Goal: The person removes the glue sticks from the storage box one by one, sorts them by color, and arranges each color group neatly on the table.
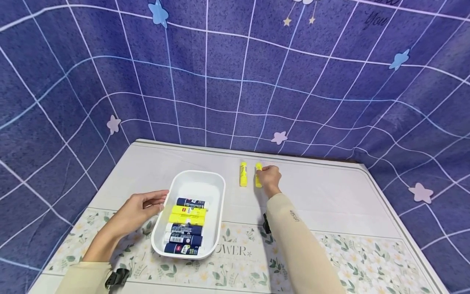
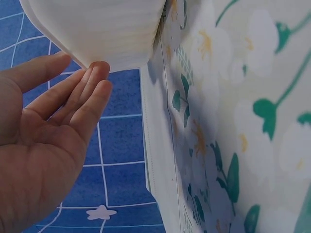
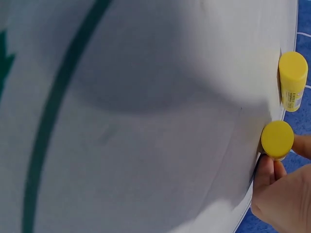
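On tbl (image 1: 323, 196) — R hand (image 1: 270, 179) pinches yellow tube (image 1: 258, 167), L hand (image 1: 137, 209), loosely uncurled, touches tray (image 1: 198, 186).

Tubes (image 1: 187, 211) placed in a tray (image 1: 198, 185)
Two more tubes (image 1: 243, 174) are set side by side on the table (image 1: 312, 196), right of the tray.

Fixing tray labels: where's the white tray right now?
Head view, lower left of centre: the white tray sits on the table between the left grip and the nearest yellow stick outside it.
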Demonstrator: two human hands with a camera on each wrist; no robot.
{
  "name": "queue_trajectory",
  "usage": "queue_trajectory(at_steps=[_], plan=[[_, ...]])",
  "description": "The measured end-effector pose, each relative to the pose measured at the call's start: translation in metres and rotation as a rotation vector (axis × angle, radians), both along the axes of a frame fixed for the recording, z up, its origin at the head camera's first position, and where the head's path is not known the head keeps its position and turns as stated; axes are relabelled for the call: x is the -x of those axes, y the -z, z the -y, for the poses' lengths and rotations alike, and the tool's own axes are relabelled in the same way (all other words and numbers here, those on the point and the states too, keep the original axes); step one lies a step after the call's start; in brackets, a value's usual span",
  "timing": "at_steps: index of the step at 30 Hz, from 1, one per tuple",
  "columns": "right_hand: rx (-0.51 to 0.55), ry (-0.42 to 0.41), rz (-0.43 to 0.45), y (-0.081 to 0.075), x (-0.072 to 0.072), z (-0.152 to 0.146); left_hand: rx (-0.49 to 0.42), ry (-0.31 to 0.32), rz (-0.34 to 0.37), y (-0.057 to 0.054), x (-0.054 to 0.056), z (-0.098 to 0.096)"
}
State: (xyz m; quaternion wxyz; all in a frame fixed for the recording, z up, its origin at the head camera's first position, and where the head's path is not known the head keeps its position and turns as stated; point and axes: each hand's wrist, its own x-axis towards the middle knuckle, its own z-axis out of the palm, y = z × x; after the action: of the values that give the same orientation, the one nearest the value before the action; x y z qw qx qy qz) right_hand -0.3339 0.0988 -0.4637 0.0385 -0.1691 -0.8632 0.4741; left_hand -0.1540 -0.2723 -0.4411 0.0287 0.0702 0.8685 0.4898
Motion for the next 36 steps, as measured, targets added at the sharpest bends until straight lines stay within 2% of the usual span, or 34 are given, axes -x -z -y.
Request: queue_trajectory(at_steps=[5, 9, 15, 19, 22, 25, 28, 31, 36], plan=[[-0.046, -0.02, -0.024, 0.003, 0.0, 0.001, 0.0, 0.001, -0.001, 0.0, -0.001, 0.0], [-0.052, -0.044, -0.002, 0.003, 0.001, 0.001, -0.005, 0.003, 0.002, -0.001, -0.001, -0.001], [-0.021, -0.028, -0.007, -0.009, 0.009, -0.004, -0.009, 0.003, 0.0, -0.001, -0.002, -0.001], [0.078, -0.016, -0.035, -0.02, 0.016, -0.008, -0.02, 0.005, -0.002, -0.002, -0.001, -0.002], [0.26, -0.034, -0.062, -0.029, 0.02, -0.007, -0.035, 0.011, 0.004, -0.002, -0.001, -0.002], [0.482, -0.092, -0.097, -0.039, 0.022, -0.002, -0.044, 0.016, 0.01, -0.001, 0.0, -0.002], [0.622, -0.193, -0.114, -0.048, 0.021, 0.007, -0.046, 0.015, 0.01, -0.001, -0.001, -0.001], [0.652, -0.331, -0.099, -0.055, 0.018, 0.016, -0.041, 0.011, 0.004, -0.001, -0.001, -0.001], [0.618, -0.543, -0.067, -0.062, 0.012, 0.029, -0.048, 0.008, 0.015, 0.0, -0.001, -0.002]])
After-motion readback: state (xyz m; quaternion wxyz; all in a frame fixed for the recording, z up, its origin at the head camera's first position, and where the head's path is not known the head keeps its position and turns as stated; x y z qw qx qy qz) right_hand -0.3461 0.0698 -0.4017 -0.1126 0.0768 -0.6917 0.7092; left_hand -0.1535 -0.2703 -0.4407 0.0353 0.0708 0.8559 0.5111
